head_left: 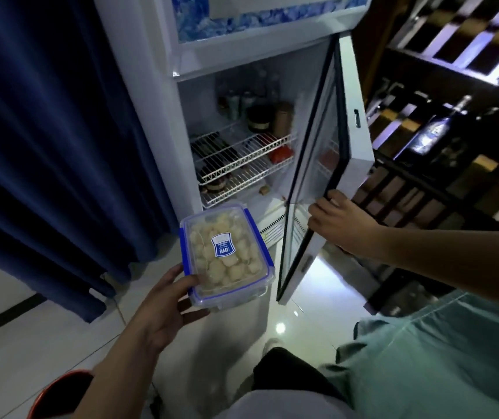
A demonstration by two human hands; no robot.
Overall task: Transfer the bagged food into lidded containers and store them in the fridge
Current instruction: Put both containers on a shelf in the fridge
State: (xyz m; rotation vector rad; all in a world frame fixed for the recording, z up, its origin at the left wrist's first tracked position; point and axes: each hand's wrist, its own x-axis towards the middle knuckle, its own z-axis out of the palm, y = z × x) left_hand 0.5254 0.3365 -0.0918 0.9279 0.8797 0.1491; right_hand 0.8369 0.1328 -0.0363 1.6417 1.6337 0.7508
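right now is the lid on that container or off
On. The clear lid with blue clips covers the container of pale food pieces, held by the left hand.

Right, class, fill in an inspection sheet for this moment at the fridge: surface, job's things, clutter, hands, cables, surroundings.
Surface: pale glossy tiled floor in front of the fridge; white wire shelves inside.
Job's things: clear lidded container with blue clips, lid on, full of pale round food pieces, held outside the fridge.
Clutter: dark jars and cans on the upper shelf, bottles lying below; shelves partly free.
Hands: left hand grips the container's near end; right hand holds the open fridge door by its edge.
Cables: nothing seen.
Surroundings: dark blue curtain on the left, wooden bottle rack on the right, red bucket at lower left.
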